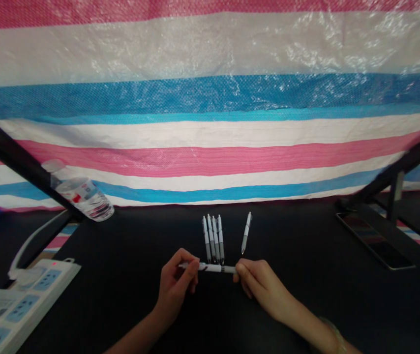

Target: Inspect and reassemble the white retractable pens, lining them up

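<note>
A white pen with a grey grip (215, 268) lies level between my two hands, low over the black table. My left hand (178, 280) pinches its left end, where the clip is. At the other end, my right hand (259, 282) closes thumb and fingers on the grey grip, hiding the tip. Just beyond the held pen, several similar pens (213, 238) lie side by side in a row, tips toward me. One more pen (246, 233) rests apart to their right, slightly slanted.
On the left are a white power strip (29, 300) with a plugged-in cable and a tilted clear bottle (88, 199). A dark phone (374, 241) lies at the right edge of the black table (287, 246). Striped plastic sheeting (210, 162) hangs behind.
</note>
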Available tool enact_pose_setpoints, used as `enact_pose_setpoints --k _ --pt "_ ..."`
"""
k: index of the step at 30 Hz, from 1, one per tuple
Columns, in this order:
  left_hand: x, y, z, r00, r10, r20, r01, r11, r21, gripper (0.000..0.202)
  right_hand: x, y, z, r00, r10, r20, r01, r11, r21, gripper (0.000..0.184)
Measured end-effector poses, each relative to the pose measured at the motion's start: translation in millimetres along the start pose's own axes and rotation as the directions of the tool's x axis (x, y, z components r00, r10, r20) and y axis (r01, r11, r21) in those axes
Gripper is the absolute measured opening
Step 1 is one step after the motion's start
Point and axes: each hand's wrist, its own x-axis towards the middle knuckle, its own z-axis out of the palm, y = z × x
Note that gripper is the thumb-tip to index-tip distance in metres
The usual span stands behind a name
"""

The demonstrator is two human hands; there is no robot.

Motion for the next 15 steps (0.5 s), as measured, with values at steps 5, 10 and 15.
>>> enact_pose_setpoints --k 5,10,15 --pt "1.1 -4.3 -1.5 0.999 0.003 -0.047 -0.004 1.0 -0.027 0.028 2.1 -3.3 0.3 0.997 -0.05 -0.064 0.055 0.995 0.086 0.011" --pt "2.4 -6.3 -3.0 0.999 -0.012 -0.031 0.011 0.999 -0.053 0.028 2.2 -0.8 -2.1 0.997 -0.052 -0.063 0.051 0.999 -0.014 0.005" --pt "2.9 -5.2 -2.7 0.998 -0.007 -0.057 0.004 0.999 -0.046 0.028 1.2 -1.5 -4.5 0.997 -0.065 -0.037 0.057 0.981 -0.186 0.018"
